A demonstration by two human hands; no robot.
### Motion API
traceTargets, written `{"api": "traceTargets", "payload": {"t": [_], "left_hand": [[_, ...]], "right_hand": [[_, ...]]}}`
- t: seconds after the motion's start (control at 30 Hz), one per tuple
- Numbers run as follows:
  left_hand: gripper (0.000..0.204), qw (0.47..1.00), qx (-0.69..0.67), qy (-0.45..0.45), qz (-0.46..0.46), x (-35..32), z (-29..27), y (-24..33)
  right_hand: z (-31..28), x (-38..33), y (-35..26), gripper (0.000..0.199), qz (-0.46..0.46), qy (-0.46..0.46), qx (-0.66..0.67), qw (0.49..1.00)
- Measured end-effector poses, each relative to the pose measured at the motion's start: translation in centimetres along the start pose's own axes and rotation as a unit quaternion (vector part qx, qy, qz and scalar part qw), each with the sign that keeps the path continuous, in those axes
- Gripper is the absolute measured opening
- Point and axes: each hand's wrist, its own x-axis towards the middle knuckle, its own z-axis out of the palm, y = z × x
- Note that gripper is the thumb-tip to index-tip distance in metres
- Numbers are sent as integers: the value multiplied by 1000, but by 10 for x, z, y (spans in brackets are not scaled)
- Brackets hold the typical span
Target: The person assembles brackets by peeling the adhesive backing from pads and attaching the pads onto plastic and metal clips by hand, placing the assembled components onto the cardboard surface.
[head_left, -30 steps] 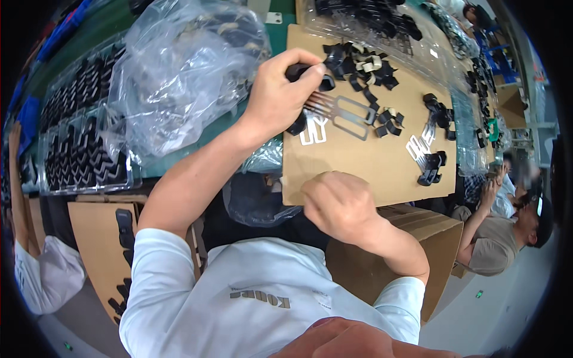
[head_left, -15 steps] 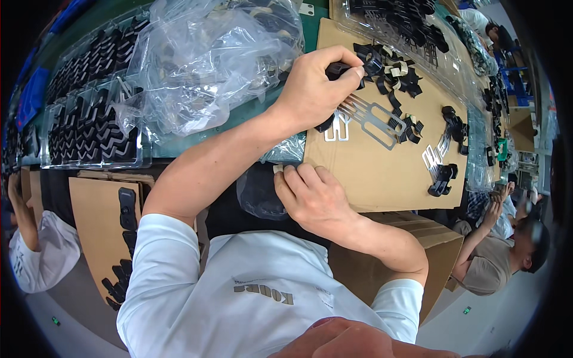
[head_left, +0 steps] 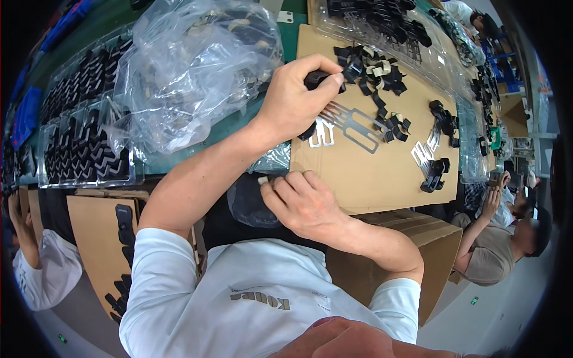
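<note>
My left hand (head_left: 293, 95) is closed around a dark black part (head_left: 316, 80), mostly hidden by the fingers, over a cardboard sheet (head_left: 340, 185). Beside it lie flat silver metal pieces with slotted, forked shapes (head_left: 361, 134). Small black curved clips (head_left: 391, 80) are heaped just past the hand, a few cream ones among them. At the sheet's near left corner my right hand (head_left: 307, 203) has its fingers curled together. A small pale bit (head_left: 263, 180) shows at its fingertips; whether it is a held piece or a finger covering is unclear.
A large clear plastic bag (head_left: 197, 71) and trays of black angled parts (head_left: 86, 143) cover the left. Another clear tray (head_left: 382, 30) of black parts borders the sheet's far side. A cardboard box (head_left: 394, 256) stands below at right. Other people sit on both sides.
The whole view has shifted slightly, so the sheet and bag appear further left. Both hands keep nearly the same pose and grip.
</note>
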Motion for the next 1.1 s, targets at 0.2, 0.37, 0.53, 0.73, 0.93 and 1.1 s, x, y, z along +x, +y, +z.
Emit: {"api": "traceTargets", "payload": {"t": [0.2, 0.37, 0.53, 0.73, 0.93, 1.1], "left_hand": [[8, 1000, -3, -3, -17, -1, 1, 1], [7, 999, -8, -12, -30, 0, 2, 3], [6, 1000, 11, -13, -24, -3, -1, 1], [6, 999, 43, -18, 15, -3, 2, -1], [6, 999, 46, 3, -14, -2, 0, -2], [7, 999, 45, 13, -20, 1, 2, 1]], "right_hand": [[-1, 3, 0, 20, -2, 6, 9, 1000], [-22, 4, 10, 19, 12, 81, 85, 993], [-69, -3, 48, 25, 101, 168, 165, 966], [-78, 3, 97, 23, 306, 291, 240, 874], [-77, 0, 79, 26, 189, 218, 261, 921], [-58, -7, 40, 27, 93, 129, 161, 974]]}}
